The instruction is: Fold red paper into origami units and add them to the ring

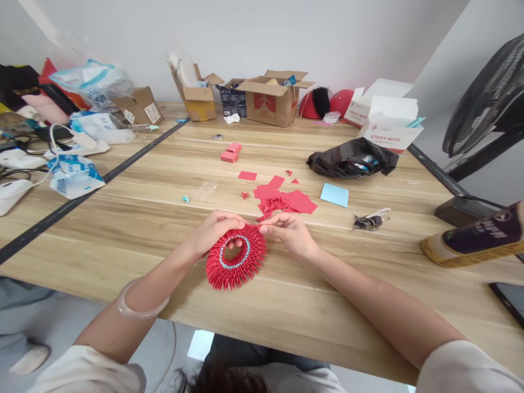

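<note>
A round ring of folded red paper pieces, with a light blue band around its central hole, is held tilted above the table's front part. My left hand grips its upper left side, thumb on top and fingertips showing through the hole. At the ring's upper right edge, my right hand is closed in a pinch, thumb and forefinger touching a small red folded paper piece. Just beyond the hands lies a pile of red paper slips and folded pieces. A few small red triangles are scattered around it.
Two red paper stacks lie farther back. To the right are a blue paper pad, keys, a black plastic bag, a bottle and a fan. Cardboard boxes line the wall; bags and cables crowd the left.
</note>
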Tool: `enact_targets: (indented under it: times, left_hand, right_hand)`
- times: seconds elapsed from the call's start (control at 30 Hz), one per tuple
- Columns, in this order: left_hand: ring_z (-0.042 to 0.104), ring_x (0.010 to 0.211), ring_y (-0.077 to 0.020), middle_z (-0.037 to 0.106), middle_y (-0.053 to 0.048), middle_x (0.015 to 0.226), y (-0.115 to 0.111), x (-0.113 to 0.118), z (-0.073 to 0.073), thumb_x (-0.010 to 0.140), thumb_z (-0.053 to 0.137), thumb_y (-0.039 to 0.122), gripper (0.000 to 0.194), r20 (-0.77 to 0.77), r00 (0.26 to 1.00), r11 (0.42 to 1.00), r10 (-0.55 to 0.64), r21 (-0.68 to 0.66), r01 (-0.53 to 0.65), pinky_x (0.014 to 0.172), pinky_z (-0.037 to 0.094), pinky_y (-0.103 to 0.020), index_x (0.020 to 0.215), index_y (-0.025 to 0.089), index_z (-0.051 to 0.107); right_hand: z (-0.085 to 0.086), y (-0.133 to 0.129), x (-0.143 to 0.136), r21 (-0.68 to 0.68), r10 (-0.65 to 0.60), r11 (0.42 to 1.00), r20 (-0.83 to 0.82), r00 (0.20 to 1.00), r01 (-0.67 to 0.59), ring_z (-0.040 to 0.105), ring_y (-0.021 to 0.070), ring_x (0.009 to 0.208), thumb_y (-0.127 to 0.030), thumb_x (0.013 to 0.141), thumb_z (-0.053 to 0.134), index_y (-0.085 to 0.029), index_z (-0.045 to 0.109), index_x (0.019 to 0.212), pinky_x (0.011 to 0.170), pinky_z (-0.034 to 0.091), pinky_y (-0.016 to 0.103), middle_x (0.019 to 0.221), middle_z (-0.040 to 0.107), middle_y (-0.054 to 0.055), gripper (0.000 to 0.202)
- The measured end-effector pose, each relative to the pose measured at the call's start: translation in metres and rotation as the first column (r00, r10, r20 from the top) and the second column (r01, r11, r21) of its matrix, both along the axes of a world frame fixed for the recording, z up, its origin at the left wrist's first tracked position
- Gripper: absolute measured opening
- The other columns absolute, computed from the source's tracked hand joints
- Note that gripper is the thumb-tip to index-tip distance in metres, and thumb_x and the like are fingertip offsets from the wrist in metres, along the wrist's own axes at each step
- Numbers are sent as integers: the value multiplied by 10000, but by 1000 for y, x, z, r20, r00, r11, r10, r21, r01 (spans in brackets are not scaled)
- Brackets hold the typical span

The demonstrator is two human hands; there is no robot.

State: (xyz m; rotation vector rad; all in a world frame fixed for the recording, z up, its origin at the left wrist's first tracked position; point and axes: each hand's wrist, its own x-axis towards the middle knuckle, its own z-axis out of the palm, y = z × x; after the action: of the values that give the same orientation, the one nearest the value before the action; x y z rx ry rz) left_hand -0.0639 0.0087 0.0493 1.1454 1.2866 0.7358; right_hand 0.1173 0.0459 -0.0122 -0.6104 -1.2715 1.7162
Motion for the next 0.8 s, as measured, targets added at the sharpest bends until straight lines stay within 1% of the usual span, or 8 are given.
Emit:
enact_targets:
  times: [0.17, 0.27, 0.4, 0.5, 0.6, 0.67, 0.73, 0.8]
  left_hand:
    - [576, 515, -113, 662, -45, 611, 3, -4, -5, 729, 580, 270, 214, 109, 993, 997, -47, -48, 53, 470, 437, -189, 822, 100, 672]
    - [605, 542, -140, 684, -74, 692, 6, -5, -8, 761, 550, 285, 259, 214, 977, 997, -19, -64, 33, 516, 483, -239, 891, 90, 659]
    - [657, 631, -182, 701, -98, 801, 11, -9, -13, 780, 507, 183, 232, 284, 959, 997, 17, -72, 3, 619, 526, -301, 961, 101, 628]
    - [672, 709, -178, 703, -102, 837, 16, -14, -21, 770, 543, 119, 251, 283, 957, 992, -59, -92, 88, 693, 526, -292, 1016, 123, 593]
    - [669, 745, -162, 690, -106, 921, 22, -20, -27, 737, 613, 108, 333, 275, 945, 980, -179, -38, 197, 715, 521, -277, 1065, 141, 562]
    - [667, 763, -169, 677, -114, 964, 25, -22, -30, 729, 638, 136, 406, 244, 937, 966, -251, -2, 260, 706, 522, -286, 1120, 154, 531]
    - [665, 768, -176, 677, -116, 957, 28, -22, -31, 693, 674, 142, 484, 198, 933, 953, -301, 24, 303, 692, 521, -292, 1149, 153, 512]
    - [660, 744, -170, 688, -104, 901, 30, -20, -33, 639, 711, 129, 528, 147, 937, 948, -317, 54, 312, 685, 515, -287, 1132, 137, 523]
  right_hand:
    - [-2, 1, 0, -90, -6, 996, -11, 1000, 5, 642, 105, 662, -185, 593, 754, -196, 692, 682, 691, 501, 271, 728, 709, -2, 109]
    - [-4, 3, 1, -115, -31, 993, -8, 999, 30, 632, 103, 657, -177, 577, 763, -188, 686, 671, 672, 492, 258, 726, 703, -1, 122]
    - [-9, 7, 4, -155, -81, 985, -25, 996, 77, 607, 98, 601, -190, 579, 764, -180, 677, 677, 582, 473, 231, 692, 692, 0, 131]
    - [-13, 10, 7, -181, -97, 979, -37, 995, 89, 602, 109, 594, -206, 573, 768, -176, 671, 686, 575, 477, 244, 668, 683, 2, 152]
    - [-15, 11, 8, -186, -101, 978, -32, 994, 94, 603, 116, 605, -215, 556, 775, -170, 660, 677, 583, 481, 251, 661, 679, 6, 173]
    - [-16, 11, 8, -186, -109, 977, -17, 994, 104, 603, 116, 603, -225, 548, 777, -166, 653, 671, 582, 481, 250, 657, 678, 9, 184]
    - [-16, 11, 8, -181, -117, 977, 1, 993, 115, 602, 112, 588, -237, 547, 777, -163, 650, 669, 573, 477, 245, 651, 678, 9, 191]
    - [-16, 10, 9, -179, -122, 976, 11, 993, 122, 601, 107, 570, -242, 547, 776, -162, 647, 664, 561, 473, 237, 645, 681, 7, 192]
